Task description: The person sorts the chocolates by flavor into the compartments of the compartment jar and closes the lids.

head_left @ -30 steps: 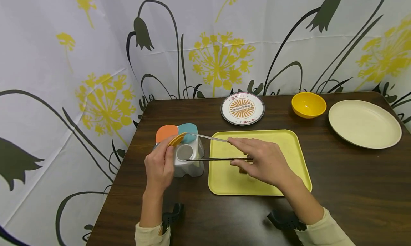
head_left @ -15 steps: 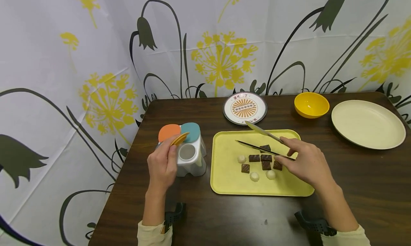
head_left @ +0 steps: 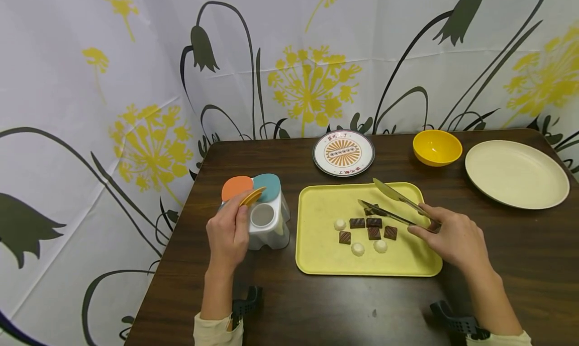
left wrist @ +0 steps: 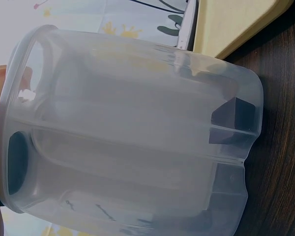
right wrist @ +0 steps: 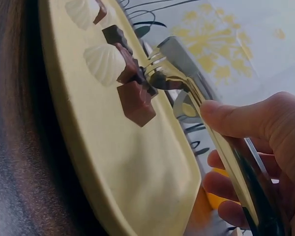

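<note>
My left hand (head_left: 228, 235) pinches a raised yellow lid (head_left: 252, 196) on a translucent container (head_left: 271, 235), leaving one round opening uncovered. The left wrist view shows a dark chocolate (left wrist: 233, 118) at the bottom inside. Metal tongs (head_left: 409, 204) are in my right hand (head_left: 459, 238), their jaws spread above the yellow tray (head_left: 316, 260). Their tips are close to a dark chocolate (head_left: 370, 210) at the back of the group; whether they touch it, I cannot tell. Several brown chocolates (head_left: 390, 232) and white ones (head_left: 358, 249) lie on the tray.
Orange (head_left: 237, 187) and teal lids (head_left: 268, 186) cover other container compartments. A printed plate (head_left: 344, 167) is behind the tray, with a yellow bowl (head_left: 437, 147) and a cream oval plate (head_left: 515, 175) at back right. Patterned cloth (head_left: 316, 34) hangs behind the dark table (head_left: 334, 311).
My right hand and the tongs have moved right, from over the container's opening to above the tray, uncovering the chocolates to view. My left hand keeps the yellow lid raised.
</note>
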Motion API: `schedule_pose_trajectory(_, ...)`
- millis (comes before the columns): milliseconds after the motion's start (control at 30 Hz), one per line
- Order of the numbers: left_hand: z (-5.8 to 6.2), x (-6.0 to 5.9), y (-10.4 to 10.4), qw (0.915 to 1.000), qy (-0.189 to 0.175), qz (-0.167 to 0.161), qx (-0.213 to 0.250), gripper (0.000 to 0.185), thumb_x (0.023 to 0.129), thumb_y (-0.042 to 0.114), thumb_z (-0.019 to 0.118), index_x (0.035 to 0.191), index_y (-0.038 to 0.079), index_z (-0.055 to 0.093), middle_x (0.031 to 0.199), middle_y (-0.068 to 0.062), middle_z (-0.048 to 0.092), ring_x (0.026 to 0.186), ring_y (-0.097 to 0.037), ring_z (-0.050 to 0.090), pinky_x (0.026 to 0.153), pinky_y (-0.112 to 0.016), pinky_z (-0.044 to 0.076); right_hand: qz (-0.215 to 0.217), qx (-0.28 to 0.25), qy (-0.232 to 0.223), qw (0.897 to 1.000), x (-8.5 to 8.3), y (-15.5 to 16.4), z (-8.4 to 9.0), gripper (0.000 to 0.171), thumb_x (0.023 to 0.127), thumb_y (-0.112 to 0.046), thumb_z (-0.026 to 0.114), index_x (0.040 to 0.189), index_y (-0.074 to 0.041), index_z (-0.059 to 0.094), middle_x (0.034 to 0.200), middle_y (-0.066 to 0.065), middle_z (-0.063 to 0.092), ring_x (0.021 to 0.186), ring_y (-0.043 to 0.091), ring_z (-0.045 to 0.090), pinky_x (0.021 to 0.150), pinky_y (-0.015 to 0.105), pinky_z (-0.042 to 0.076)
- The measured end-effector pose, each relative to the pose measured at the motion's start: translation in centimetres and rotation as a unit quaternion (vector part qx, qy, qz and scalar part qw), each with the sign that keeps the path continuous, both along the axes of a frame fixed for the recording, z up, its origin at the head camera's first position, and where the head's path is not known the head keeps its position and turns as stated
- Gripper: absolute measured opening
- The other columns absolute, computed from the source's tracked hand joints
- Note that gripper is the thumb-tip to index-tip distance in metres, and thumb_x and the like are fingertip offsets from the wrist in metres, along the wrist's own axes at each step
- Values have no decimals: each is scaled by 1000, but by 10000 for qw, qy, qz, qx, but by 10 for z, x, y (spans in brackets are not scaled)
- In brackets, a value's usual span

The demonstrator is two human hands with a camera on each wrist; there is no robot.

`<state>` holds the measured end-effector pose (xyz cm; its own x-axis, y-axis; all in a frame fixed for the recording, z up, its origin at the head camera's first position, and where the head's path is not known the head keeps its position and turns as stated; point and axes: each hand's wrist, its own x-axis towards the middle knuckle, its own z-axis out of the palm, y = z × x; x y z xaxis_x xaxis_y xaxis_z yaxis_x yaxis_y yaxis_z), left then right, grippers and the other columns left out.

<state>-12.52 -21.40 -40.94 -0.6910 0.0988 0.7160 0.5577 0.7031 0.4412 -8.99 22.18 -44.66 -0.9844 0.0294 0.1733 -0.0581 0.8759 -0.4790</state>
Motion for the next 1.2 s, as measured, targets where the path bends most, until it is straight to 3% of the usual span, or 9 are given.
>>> schedule_pose_trajectory(467, 0, -1, 0, 10000, 33, -21, 7, 29, 95, 14, 47, 116, 7, 67, 111, -4, 70, 102, -20, 66, 85, -37, 51, 92, 108, 68, 9999, -4, -1, -2, 65, 74, -50, 77, 125, -11, 65, 72, -1, 69, 68, 26, 62, 47, 34, 38)
schedule_pose_trajectory(833, -1, 0, 0, 10000, 12, -2, 15, 29, 96, 13, 48, 116, 8, 67, 112, -4, 70, 102, -20, 66, 85, -37, 51, 280, 18, -509, 9983, -4, 0, -4, 70, 75, -58, 72, 129, -13, 62, 71, -6, 67, 70, 23, 61, 49, 35, 39)
schedule_pose_trajectory(1200, 0, 0, 0, 10000, 19, 2, 24, 30, 96, 13, 47, 118, 8, 67, 111, -4, 70, 102, -20, 66, 84, -37, 51, 276, -19, -575, 9980, -4, 2, -5, 66, 78, -58, 70, 128, -15, 63, 71, -6, 64, 71, 21, 57, 51, 38, 39)
